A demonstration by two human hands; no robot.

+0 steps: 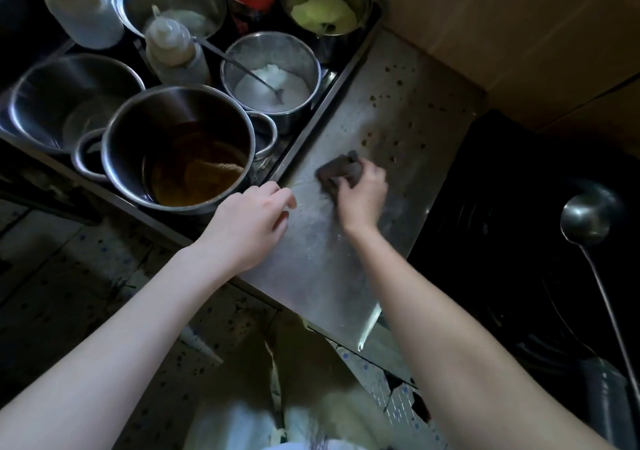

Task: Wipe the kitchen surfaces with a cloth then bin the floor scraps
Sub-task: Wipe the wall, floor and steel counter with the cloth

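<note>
On the steel bench (346,259), just beside the big pot of brown liquid (180,148), a person wipes with a dark cloth (337,169). Their right hand (362,193) is curled down over the cloth, fingers bunching it and pressing it flat against the metal. Their left hand (252,221) hovers nearer the pot, at the bench's edge on the pot side, fingers loosely bent and holding nothing.

Beyond the cloth, on the side away from the person and farther from the pot, a scatter of dark spots (394,117) stains the bench. The bench runs as a long strip from the person toward a tan wall (519,16), so the unwiped spots lie straight ahead of the right hand along that length. The right hand is clearly the nearer one to them; pushing the cloth forward looks like the natural next stroke. The floor below is dim, and any scraps on it are hard to make out.
</note>
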